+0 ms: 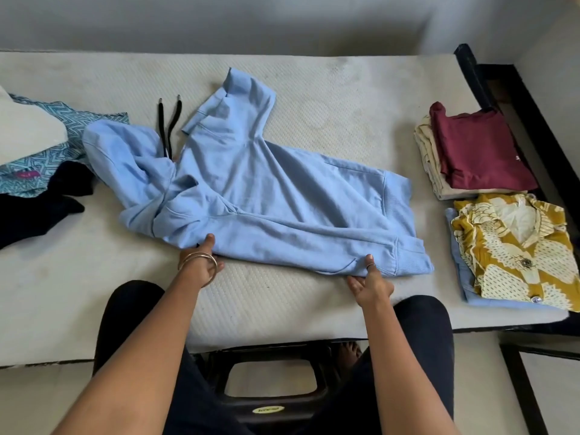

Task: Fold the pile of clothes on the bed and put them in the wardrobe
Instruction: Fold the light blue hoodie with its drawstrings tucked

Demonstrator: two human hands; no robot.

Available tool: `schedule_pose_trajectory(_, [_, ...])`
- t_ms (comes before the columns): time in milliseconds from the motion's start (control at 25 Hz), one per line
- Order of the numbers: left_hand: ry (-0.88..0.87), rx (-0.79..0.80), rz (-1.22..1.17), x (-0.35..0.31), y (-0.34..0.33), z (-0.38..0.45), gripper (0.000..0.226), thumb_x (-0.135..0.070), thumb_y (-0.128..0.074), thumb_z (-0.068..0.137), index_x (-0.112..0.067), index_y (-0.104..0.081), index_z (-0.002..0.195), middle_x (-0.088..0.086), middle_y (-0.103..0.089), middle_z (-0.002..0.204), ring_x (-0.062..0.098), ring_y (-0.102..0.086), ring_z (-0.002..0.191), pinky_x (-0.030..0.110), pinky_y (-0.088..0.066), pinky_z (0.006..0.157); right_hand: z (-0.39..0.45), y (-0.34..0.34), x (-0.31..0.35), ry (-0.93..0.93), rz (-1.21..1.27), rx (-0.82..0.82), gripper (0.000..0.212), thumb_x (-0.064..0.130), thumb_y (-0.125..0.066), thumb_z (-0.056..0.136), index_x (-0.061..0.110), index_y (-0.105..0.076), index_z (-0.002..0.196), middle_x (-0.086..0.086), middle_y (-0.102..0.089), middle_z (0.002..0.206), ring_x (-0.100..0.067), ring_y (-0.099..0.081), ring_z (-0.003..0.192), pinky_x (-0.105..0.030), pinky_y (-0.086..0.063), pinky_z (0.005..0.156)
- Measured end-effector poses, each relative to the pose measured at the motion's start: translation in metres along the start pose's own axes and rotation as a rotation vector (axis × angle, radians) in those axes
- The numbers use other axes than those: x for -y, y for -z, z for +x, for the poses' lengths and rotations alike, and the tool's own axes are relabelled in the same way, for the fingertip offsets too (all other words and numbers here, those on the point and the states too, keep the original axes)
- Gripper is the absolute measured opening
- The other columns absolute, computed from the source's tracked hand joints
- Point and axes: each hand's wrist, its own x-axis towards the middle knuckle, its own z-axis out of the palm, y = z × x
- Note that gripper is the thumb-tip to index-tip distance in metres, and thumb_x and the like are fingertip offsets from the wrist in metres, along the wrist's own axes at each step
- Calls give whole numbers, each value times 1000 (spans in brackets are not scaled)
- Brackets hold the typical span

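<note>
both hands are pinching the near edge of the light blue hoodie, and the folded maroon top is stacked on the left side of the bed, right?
Not quite. In the head view both hands, left hand and right hand, do pinch the near edge of the light blue hoodie, but the folded maroon top is stacked on the right side of the bed, not the left.

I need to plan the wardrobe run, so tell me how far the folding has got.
Done: a maroon top and a yellow print shirt top two folded stacks on the mattress.

In hand: the left hand and right hand pinch the near edge of the blue hoodie, laid flat.

Left: a teal patterned garment and dark clothes lie unfolded. No wardrobe shows.
</note>
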Motion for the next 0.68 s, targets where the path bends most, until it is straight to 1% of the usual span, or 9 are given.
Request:
schedule_pose_trajectory(80, [47, 21, -163, -13, 2, 10, 46, -35, -63, 91, -18, -49, 131, 6, -60, 119, 26, -63, 102, 38, -54, 75, 0, -5, 12, 29, 125, -54, 24, 15, -80, 81, 16, -56, 83, -6, -67, 101, -25, -67, 89, -43, -58, 78])
schedule_pose_trajectory(200, [46, 1, -284, -28, 7, 20, 43, -10, -53, 94, -13, -47, 137, 9, -57, 134, 26, -55, 121, 41, -48, 83, -2, -10, 26, 212, 232, -129, 22, -1, -74, 76, 16, -61, 79, -2, -68, 95, -18, -67, 80, -36, -58, 72])
schedule_pose_trajectory(280, [39, -20, -252, -29, 11, 23, 41, 0, -48, 93, -9, -49, 133, 11, -56, 133, 29, -56, 120, 42, -50, 79, 7, -7, 34, 366, 182, -181, 17, -3, -69, 76, 10, -61, 82, -2, -65, 87, -17, -64, 73, -29, -56, 58])
schedule_pose_trajectory(360, [86, -17, -167, -21, 15, 21, 23, 2, -46, 95, -7, -53, 116, 11, -55, 124, 33, -58, 108, 43, -54, 76, 17, 2, 37, 381, 75, -259, 23, 0, -66, 77, 4, -61, 99, -7, -63, 97, -20, -63, 76, -27, -54, 51])
schedule_pose_trajectory(440, [137, -4, -78, -12, 25, 23, 12, -8, -51, 97, -7, -48, 109, 15, -51, 117, 34, -58, 92, 43, -55, 80, 25, 7, 37, 306, -130, -338, 45, 14, -71, 80, 3, -52, 119, -17, -59, 119, -32, -62, 97, -37, -58, 72])
schedule_pose_trajectory(480, [103, -69, -48, -7, 34, 28, 28, -17, -61, 93, -6, -45, 112, 17, -53, 119, 34, -59, 89, 44, -55, 80, 25, 7, 35, 287, -258, -394, 60, 25, -76, 80, 5, -43, 126, -22, -51, 128, -37, -57, 108, -42, -55, 86])
schedule_pose_trajectory(560, [-109, -364, 180, -7, 53, 36, 68, -27, -79, 74, -7, -37, 125, 28, -52, 125, 42, -59, 97, 48, -54, 80, 13, -2, 31, 402, -456, -492, 74, 37, -78, 80, 10, -33, 132, -25, -37, 134, -42, -43, 119, -48, -42, 98])
schedule_pose_trajectory(600, [-251, -488, 262, -14, 60, 34, 81, -24, -82, 69, -12, -33, 132, 30, -49, 125, 46, -56, 103, 51, -52, 84, 6, -9, 25, 517, -558, -518, 68, 28, -76, 81, 12, -33, 133, -24, -35, 134, -43, -39, 120, -49, -38, 99])
schedule_pose_trajectory(680, [-492, -568, 386, -33, 67, 28, 92, -20, -83, 67, -26, -30, 142, 26, -40, 132, 48, -48, 112, 55, -46, 92, -9, -27, 8, 734, -747, -473, 58, 4, -65, 80, 9, -39, 131, -24, -37, 131, -44, -36, 120, -51, -37, 100])
